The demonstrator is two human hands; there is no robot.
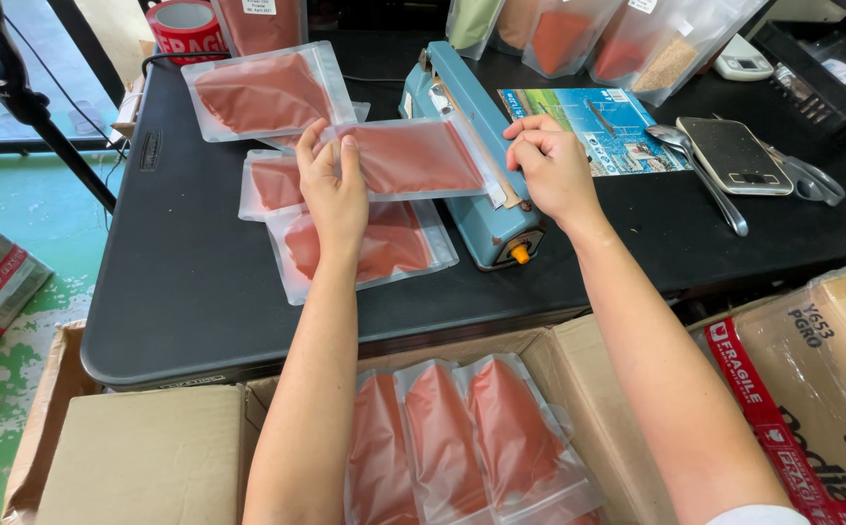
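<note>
My left hand [332, 190] holds a clear pouch of reddish-brown powder [413, 157] flat, its open end laid across the blue heat sealer [472, 146]. Over the sealer's arm my right hand [549, 167] rests with curled fingers, pressing down on it. Three more filled pouches lie on the black table: one at the back left [263, 92], one under my left hand [272, 185], one nearer me [394, 248].
An open cardboard box [579, 379] below the table edge holds three filled pouches [472, 437]. A taped box [812, 379] stands at right. Scale [734, 154], spoon [700, 170], scissors [817, 180], a leaflet [598, 122], tape roll [185, 27] and bags of powder [627, 39] sit on the table.
</note>
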